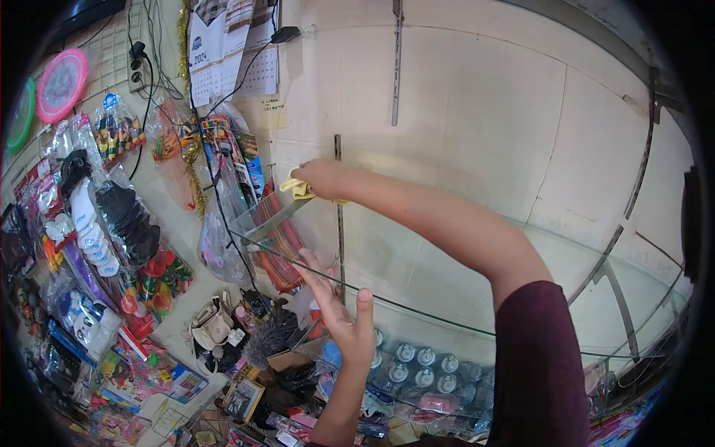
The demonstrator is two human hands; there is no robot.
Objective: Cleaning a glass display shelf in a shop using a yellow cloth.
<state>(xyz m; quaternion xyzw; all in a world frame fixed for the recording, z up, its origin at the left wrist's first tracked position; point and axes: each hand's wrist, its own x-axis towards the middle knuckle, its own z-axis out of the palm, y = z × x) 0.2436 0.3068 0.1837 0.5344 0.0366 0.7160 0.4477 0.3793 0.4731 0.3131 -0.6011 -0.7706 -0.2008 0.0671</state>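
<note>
My right hand [325, 179] is closed over a yellow cloth [297, 186] at the far left end of a clear glass shelf [424, 272]. My right arm, in a dark maroon sleeve, reaches across above the shelf. At the shelf's near edge is my left hand [344, 322], its fingers stretched out and its thumb pointing up. The left fingertips overlap the glass edge in view; whether they press on it, I cannot tell. A metal bracket [281, 216] shows at the shelf's left end, close to the cloth.
Slotted metal uprights [396, 67] run down the pale wall [477, 97]. Below the glass stand several bottles with clear caps [424, 378]. Bagged toys and goods [126, 216] hang on the left, with a calendar [223, 56] above. A grey fluffy duster [272, 335] and a beige bag [214, 324] are lower left.
</note>
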